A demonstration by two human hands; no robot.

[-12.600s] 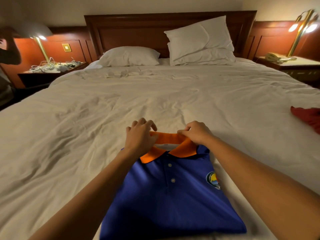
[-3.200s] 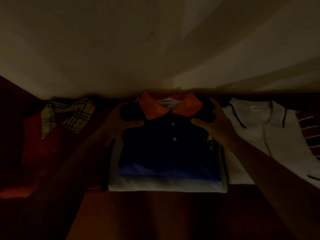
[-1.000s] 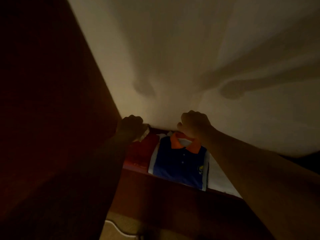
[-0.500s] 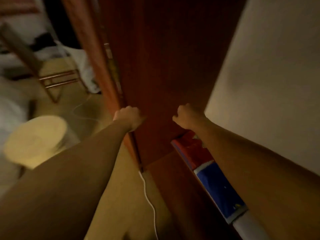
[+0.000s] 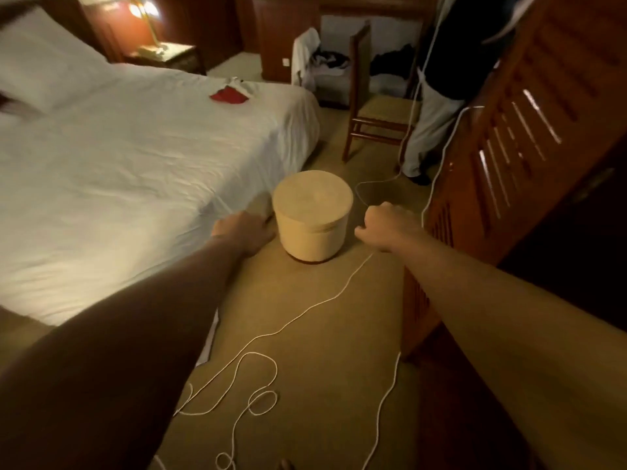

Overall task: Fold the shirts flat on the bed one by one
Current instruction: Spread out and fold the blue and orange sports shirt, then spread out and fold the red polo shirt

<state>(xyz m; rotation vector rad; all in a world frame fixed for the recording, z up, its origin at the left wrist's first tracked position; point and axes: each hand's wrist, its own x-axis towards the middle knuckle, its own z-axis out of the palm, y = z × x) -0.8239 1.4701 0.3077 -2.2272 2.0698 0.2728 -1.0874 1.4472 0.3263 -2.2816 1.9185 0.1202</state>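
Here, white bed [image 5: 135, 164] (carpeted floor [image 5: 339, 368]).

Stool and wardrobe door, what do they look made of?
Stool: probably padded fabric or leatherette, matte cream, with a seam under the top. Door: looks like reddish varnished wood, with slatted louvres catching light.

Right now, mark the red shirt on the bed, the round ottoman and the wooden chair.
red shirt [image 5: 228, 96]: head view, middle of the fabric.
round ottoman [image 5: 312, 202]: head view, its flat top.
wooden chair [image 5: 360, 62]: head view, its backrest.
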